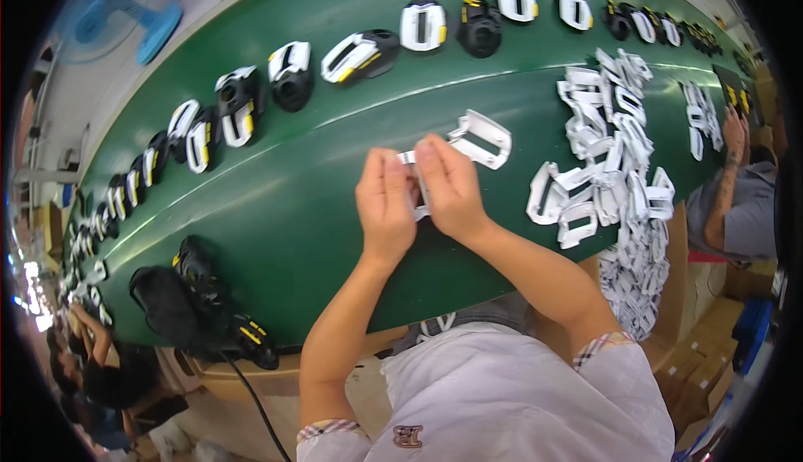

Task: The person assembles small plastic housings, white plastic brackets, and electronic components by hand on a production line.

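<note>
Between my two hands, over the middle of the green table (276, 203), is a white plastic frame (421, 209), mostly hidden by my fingers. My left hand (386, 203) is closed on its left side. On its right side my right hand (449, 184) grips it, thumb along the edge. Just beyond my right hand another white plastic frame (488, 137), with a long slot, lies on the table. A big heap of loose white frames (598, 127) spreads to the right.
White-and-black assembled parts (424, 25) line the far side of the table. Black parts (201, 295) with a cable lie at near left. More white frames fill a cardboard box (636, 278) at right. Co-workers sit at the right (736, 203) and left (104, 353); a blue fan (109, 10) stands far left.
</note>
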Available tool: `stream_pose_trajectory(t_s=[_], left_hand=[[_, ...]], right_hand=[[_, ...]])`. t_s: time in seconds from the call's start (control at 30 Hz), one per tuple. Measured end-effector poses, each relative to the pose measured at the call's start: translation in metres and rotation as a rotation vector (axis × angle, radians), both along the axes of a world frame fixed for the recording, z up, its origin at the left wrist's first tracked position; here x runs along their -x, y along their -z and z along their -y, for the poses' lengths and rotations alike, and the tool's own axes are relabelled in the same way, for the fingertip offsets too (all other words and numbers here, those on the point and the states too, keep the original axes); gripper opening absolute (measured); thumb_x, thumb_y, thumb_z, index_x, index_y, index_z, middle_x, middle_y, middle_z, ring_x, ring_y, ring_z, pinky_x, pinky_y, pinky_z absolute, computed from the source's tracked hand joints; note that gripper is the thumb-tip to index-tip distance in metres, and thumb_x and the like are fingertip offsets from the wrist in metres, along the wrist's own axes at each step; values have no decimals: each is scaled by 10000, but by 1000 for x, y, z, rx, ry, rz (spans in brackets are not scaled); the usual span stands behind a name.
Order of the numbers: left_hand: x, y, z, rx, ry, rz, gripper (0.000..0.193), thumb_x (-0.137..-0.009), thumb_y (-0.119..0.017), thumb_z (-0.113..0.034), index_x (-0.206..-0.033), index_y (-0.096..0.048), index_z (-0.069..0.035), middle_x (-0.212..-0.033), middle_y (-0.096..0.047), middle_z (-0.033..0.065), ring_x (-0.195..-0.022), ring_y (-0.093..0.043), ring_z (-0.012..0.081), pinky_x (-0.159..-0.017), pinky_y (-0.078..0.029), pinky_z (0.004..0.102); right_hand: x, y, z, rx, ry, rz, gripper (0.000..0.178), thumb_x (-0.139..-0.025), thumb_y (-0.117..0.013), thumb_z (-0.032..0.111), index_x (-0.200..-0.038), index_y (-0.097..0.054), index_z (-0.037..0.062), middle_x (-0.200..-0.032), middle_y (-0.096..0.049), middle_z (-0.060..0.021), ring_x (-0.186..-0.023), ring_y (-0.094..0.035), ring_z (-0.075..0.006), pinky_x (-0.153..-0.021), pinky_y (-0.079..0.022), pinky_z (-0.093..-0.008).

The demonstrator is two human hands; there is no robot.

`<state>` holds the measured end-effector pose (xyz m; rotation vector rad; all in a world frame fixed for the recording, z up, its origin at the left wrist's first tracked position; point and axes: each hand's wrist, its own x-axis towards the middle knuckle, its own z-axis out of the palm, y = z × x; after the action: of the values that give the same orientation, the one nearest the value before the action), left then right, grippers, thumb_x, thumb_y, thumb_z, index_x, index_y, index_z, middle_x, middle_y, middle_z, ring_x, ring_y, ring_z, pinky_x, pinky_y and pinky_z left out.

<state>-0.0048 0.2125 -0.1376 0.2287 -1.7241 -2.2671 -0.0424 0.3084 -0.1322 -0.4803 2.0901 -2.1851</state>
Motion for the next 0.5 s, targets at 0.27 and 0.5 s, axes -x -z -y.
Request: stream_pose_trajectory(t_s=[0.27,0.5], left_hand=[[2,1,13,140,-38,-25,249,-983,-410,-162,-774,-441,-29,-580,-439,-21,-499,-390,37,-433,-313,220],[-3,1,11,634,-142,-307,216,-958,-418,-113,-770,-456,-14,-544,-471,17,-460,-427,70,-417,-327,235]], right_hand=[[1,2,11,-70,-3,-141,279,-970,-449,174,-740,-471,18,-532,-477,-39,-478,-454,-78,-430,-353,-257],[3,7,11,-27,-28,68,291,-973,-451,195,-740,-462,20,-551,-442,-28,-512,-396,-75,-460,-343,-265]])
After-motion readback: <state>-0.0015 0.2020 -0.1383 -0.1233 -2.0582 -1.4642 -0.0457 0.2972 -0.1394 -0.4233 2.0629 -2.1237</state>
